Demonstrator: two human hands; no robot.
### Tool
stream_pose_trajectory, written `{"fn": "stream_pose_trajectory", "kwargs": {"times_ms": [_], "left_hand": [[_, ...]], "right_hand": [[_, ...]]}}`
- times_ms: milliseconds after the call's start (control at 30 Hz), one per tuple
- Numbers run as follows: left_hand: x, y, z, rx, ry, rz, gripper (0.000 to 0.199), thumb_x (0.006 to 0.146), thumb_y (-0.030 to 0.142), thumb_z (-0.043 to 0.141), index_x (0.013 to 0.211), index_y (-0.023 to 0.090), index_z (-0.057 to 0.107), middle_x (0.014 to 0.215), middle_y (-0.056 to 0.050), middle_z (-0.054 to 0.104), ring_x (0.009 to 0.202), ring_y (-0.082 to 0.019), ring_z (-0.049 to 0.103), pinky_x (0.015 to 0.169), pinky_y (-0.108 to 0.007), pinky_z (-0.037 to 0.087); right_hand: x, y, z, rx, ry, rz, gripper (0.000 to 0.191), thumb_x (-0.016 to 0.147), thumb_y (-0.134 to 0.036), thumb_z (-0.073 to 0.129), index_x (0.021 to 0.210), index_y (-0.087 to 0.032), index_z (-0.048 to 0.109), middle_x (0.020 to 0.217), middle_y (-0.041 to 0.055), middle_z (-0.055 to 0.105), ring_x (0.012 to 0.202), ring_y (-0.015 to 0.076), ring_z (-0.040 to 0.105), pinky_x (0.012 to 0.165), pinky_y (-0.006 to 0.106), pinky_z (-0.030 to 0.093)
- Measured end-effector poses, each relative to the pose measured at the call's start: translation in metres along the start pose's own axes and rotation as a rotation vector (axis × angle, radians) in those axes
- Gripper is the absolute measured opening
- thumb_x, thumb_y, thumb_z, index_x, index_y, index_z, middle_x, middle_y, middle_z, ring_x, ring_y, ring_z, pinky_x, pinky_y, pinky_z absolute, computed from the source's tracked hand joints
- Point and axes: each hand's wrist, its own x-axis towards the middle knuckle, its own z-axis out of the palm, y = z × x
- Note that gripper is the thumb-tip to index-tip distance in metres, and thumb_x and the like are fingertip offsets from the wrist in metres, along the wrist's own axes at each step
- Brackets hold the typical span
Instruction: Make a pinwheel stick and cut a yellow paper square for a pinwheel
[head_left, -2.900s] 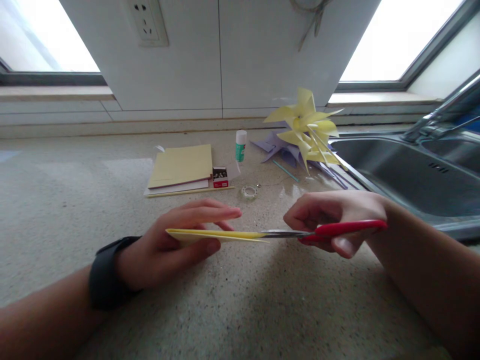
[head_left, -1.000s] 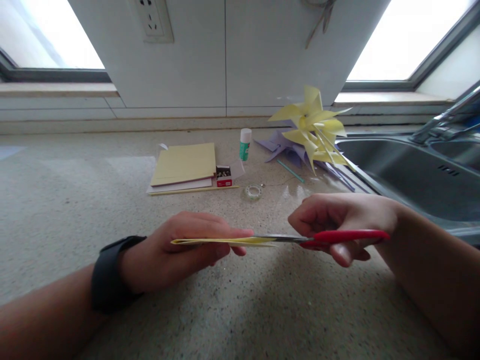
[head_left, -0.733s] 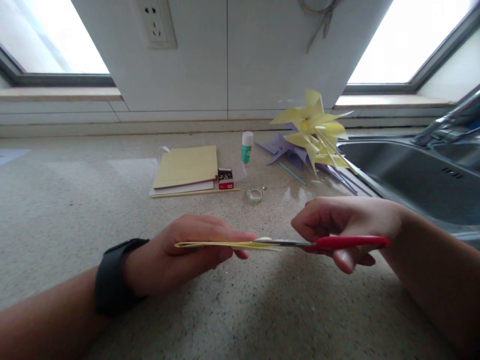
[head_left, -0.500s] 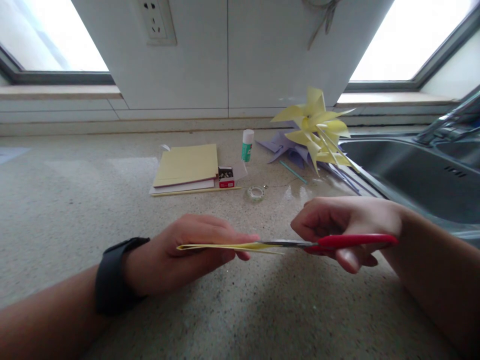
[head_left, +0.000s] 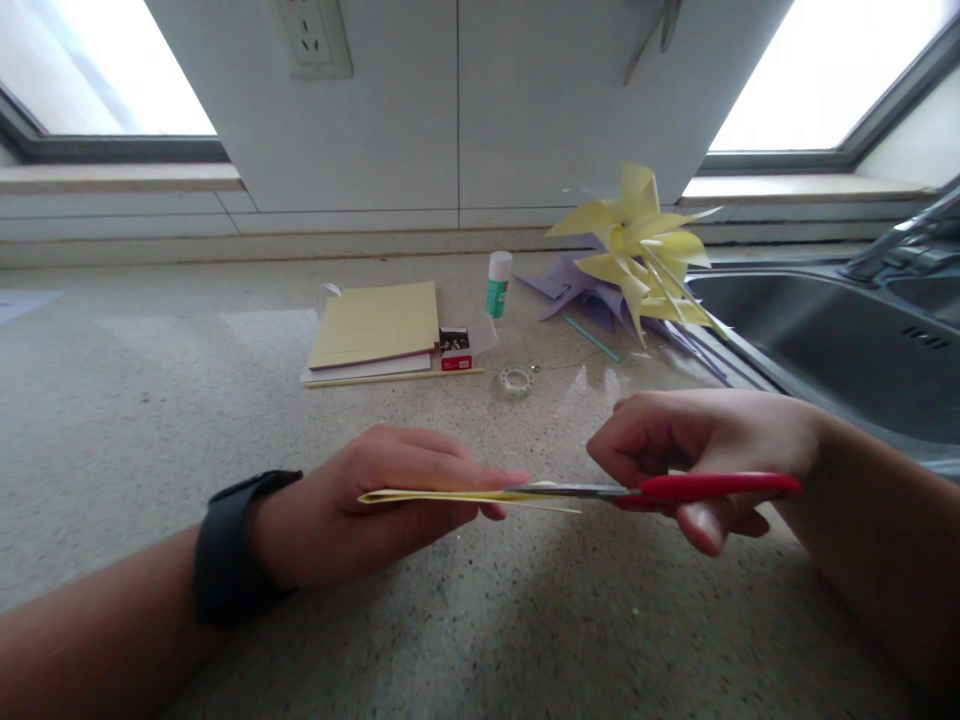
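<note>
My left hand (head_left: 367,500), with a black watch on its wrist, pinches a folded yellow paper (head_left: 435,496) held flat and seen edge-on above the speckled counter (head_left: 112,400). My right hand (head_left: 697,445) grips red-handled scissors (head_left: 705,487). Their metal blades (head_left: 570,491) reach left into the right end of the paper, close to my left fingertips.
Behind lie a pad of yellow paper (head_left: 375,325), a small red box of pins (head_left: 454,347), a glue stick (head_left: 497,283), a tape roll (head_left: 516,380) and a yellow paper pinwheel (head_left: 637,250) over purple paper pieces. A steel sink (head_left: 840,340) is at right.
The scissor blades have crept a little further left into the paper. My left fingers have closed down over the paper since the earliest frame. Both hands stay in about the same place.
</note>
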Motion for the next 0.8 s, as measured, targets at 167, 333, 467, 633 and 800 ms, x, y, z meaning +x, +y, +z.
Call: {"fn": "stream_pose_trajectory", "kwargs": {"times_ms": [167, 333, 467, 633, 800], "left_hand": [[0.0009, -0.0014, 0.0005, -0.018, -0.01, 0.014, 0.04, 0.099, 0.014, 0.051, 0.136, 0.024, 0.06, 0.106, -0.009, 0.074, 0.09, -0.015, 0.068, 0.08, -0.027, 0.054], [-0.001, -0.0026, 0.0011, -0.022, -0.045, 0.013, 0.045, 0.099, 0.013, 0.051, 0.143, 0.025, 0.054, 0.111, -0.01, 0.074, 0.088, -0.015, 0.067, 0.077, -0.026, 0.053], [-0.0024, -0.0021, 0.0003, 0.022, -0.015, 0.055, 0.05, 0.099, 0.021, 0.054, 0.148, 0.021, 0.047, 0.112, -0.012, 0.072, 0.08, -0.015, 0.065, 0.075, -0.026, 0.052], [-0.0021, -0.0004, -0.0008, -0.002, -0.035, 0.04, 0.046, 0.103, 0.031, 0.047, 0.148, 0.023, 0.047, 0.118, -0.012, 0.068, 0.08, -0.014, 0.064, 0.076, -0.026, 0.052], [-0.0019, -0.0012, 0.0001, 0.021, -0.08, 0.05, 0.045, 0.104, 0.031, 0.043, 0.148, 0.022, 0.048, 0.102, -0.009, 0.067, 0.081, -0.015, 0.061, 0.077, -0.026, 0.05]], "right_hand": [[0.0019, 0.0029, -0.0005, -0.003, -0.003, -0.004, 0.045, 0.066, -0.042, 0.089, 0.073, -0.016, 0.053, 0.051, -0.0087, 0.054, 0.035, 0.0047, 0.048, 0.029, 0.012, 0.037], [0.0033, 0.0038, -0.0004, -0.022, -0.021, 0.016, 0.046, 0.068, -0.045, 0.087, 0.074, -0.018, 0.05, 0.052, -0.0091, 0.053, 0.036, 0.0047, 0.048, 0.03, 0.012, 0.037], [0.0011, 0.0047, -0.0024, -0.011, 0.003, 0.005, 0.047, 0.067, -0.043, 0.088, 0.073, -0.018, 0.049, 0.054, -0.0092, 0.053, 0.035, 0.0037, 0.046, 0.03, 0.011, 0.036], [-0.0003, 0.0049, -0.0027, 0.019, 0.001, -0.001, 0.045, 0.065, -0.037, 0.09, 0.072, -0.017, 0.05, 0.052, -0.0088, 0.054, 0.034, 0.0036, 0.046, 0.03, 0.011, 0.037], [0.0011, 0.0031, 0.0, 0.007, -0.012, 0.012, 0.045, 0.064, -0.036, 0.091, 0.071, -0.017, 0.05, 0.051, -0.009, 0.053, 0.035, 0.0039, 0.046, 0.03, 0.011, 0.038]]}}
